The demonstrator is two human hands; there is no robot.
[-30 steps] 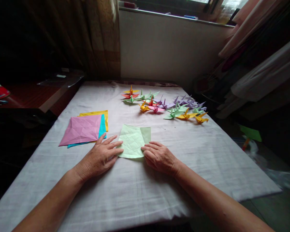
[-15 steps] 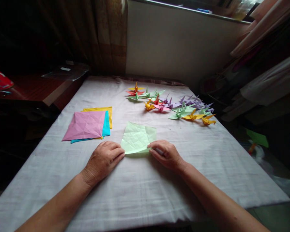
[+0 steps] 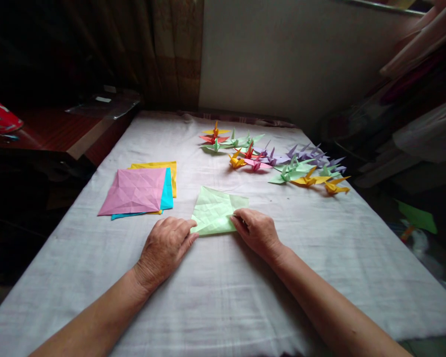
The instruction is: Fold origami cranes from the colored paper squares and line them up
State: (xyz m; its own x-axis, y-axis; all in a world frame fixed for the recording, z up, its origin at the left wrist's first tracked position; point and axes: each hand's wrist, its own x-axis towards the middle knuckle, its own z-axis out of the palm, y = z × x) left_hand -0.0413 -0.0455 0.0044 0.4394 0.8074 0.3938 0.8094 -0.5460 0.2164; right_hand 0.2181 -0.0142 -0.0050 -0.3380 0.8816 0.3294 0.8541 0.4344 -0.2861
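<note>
A creased pale green paper square (image 3: pixel 215 212) lies on the white cloth of the table (image 3: pixel 215 302), partly folded. My left hand (image 3: pixel 166 246) rests at its near left corner, fingers curled with the tips on the paper's edge. My right hand (image 3: pixel 257 231) sits at the near right edge, fingers closed and pinching the paper there. Both forearms reach in from the bottom.
Left of the green sheet lies a stack of pink paper (image 3: pixel 136 191) over cyan paper (image 3: pixel 167 188) and yellow paper (image 3: pixel 171 168). Several folded paper cranes (image 3: pixel 278 161) in mixed colours stand at the far right. A dark wooden side table (image 3: pixel 59 136) is at the left, curtains behind.
My hands slid from lying flat beside the green sheet to its near edge, fingers curling in. The right hand has taken hold of the near right edge. The view tilted down a little.
</note>
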